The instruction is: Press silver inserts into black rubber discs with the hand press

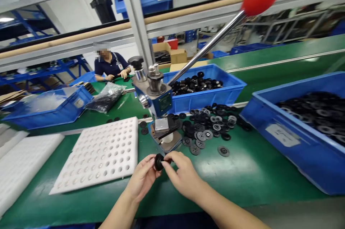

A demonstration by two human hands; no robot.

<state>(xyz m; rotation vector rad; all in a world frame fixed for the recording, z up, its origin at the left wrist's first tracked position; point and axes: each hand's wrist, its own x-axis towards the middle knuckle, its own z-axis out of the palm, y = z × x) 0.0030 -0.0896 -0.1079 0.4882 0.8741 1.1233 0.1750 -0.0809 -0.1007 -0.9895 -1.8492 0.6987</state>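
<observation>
A round black disc point(159, 162) is held up in front of the hand press point(161, 103). My left hand point(145, 177) pinches the disc by its left edge. From the other side, the fingers of my right hand point(184, 173) are closed at the disc's centre, on a dark part that they mostly hide. Just beyond my hands is the base of the press point(168, 144), with a white round piece on it. Loose black and grey discs point(201, 135) lie to the right of the press, some overlapping.
A white foam tray point(94, 153) with rows of holes lies at left, another foam block point(27, 171) beyond it. Blue bins point(207, 101) point(285, 153) of black parts stand behind and right. The red-knobbed lever point(207, 47) slants up rightward. A co-worker point(111, 63) sits across.
</observation>
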